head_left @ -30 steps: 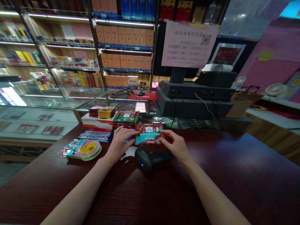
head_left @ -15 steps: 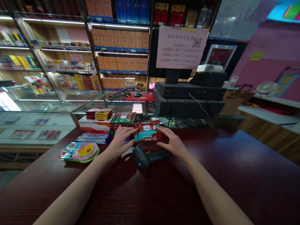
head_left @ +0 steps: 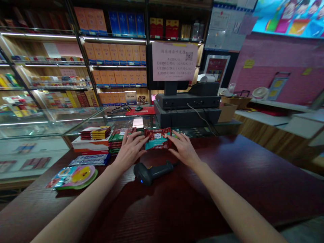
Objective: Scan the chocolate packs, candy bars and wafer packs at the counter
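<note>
A red-brown and teal hazelnut chocolate bar (head_left: 158, 139) is upright over the wooden counter, its printed front towards me. My left hand (head_left: 129, 151) has its fingertips on the bar's left end, and my right hand (head_left: 185, 151) grips the right end, so the bar sits between both. Whether more bars stand behind it is hidden. Just below my hands a black barcode scanner (head_left: 153, 172) lies on its side with a small blue light on. Left of my left hand are stacked green and red chocolate bars (head_left: 120, 135), partly covered by my fingers.
On the left lie blue packets (head_left: 89, 159), a carded toy pack (head_left: 73, 176) and small packets (head_left: 97, 132) on a white-and-orange box (head_left: 89, 145). A cash register (head_left: 187, 113) with a screen (head_left: 174, 62) stands behind. The glass display counter (head_left: 83, 123) borders the wooden counter (head_left: 227, 168).
My view has turned to the right, so the shelves and counter items appear shifted left. Both hands keep the chocolate bar between them, and it now sits further right of the scanner.
</note>
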`<state>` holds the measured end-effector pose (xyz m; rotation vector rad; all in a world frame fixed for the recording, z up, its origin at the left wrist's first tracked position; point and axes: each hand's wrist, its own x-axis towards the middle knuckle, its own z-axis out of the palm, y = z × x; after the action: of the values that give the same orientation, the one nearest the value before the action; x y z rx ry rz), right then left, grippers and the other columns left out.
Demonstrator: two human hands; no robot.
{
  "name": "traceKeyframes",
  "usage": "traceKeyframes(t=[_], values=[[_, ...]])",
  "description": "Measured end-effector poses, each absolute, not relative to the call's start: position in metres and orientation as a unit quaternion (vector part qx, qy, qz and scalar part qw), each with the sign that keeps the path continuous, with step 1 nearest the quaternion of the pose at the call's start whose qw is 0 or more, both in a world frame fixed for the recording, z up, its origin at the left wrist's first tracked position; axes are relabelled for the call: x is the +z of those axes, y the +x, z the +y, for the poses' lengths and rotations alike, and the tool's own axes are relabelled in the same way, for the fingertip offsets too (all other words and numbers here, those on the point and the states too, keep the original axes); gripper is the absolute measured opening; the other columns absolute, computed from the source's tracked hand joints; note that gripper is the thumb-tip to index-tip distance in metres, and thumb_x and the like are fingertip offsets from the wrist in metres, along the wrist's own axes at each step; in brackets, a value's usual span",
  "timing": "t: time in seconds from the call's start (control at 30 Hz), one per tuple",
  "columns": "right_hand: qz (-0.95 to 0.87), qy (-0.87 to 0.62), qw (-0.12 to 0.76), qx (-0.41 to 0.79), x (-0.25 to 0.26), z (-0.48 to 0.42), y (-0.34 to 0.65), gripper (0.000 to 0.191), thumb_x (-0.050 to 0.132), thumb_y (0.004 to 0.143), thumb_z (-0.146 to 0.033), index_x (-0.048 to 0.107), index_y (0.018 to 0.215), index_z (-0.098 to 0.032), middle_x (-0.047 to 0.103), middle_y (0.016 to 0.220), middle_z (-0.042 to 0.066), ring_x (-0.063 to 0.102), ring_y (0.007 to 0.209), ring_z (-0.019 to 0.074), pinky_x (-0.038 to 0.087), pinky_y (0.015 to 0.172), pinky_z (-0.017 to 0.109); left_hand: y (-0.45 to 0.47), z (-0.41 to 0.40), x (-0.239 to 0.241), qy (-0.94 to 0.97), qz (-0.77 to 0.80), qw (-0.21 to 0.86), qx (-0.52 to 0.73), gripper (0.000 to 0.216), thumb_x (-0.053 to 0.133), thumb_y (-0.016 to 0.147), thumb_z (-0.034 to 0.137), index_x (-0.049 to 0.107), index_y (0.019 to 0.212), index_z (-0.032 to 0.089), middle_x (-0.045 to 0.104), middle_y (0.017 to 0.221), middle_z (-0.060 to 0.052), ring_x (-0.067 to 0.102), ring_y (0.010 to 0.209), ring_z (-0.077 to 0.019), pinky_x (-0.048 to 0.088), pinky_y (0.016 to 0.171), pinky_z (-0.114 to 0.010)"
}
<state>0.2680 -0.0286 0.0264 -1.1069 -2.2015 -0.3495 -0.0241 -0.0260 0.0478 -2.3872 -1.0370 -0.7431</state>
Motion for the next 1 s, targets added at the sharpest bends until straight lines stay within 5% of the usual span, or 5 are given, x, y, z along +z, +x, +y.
traceKeyframes(t=[1.0], values=[[-0.758, -0.57, 0.289, -0.128, -0.022, -0.024, 0.45, 0.062, 0.06, 0.088, -0.018, 0.049, 0.148, -0.024, 0.059, 0.144, 0.015, 0.045, 0.143, 0.0296, 0.042, 0.11, 0.055, 0.19, 0.022, 0.027, -0.915, -0.328, 0.157, -0.174, 0.059, 0.071, 0.086, 0.032, 0.052, 0.14, 0.019, 0.062, 0.132, -0.011, 0.049, 0.13, -0.0295, 0.015, 0.125, -0.056]])
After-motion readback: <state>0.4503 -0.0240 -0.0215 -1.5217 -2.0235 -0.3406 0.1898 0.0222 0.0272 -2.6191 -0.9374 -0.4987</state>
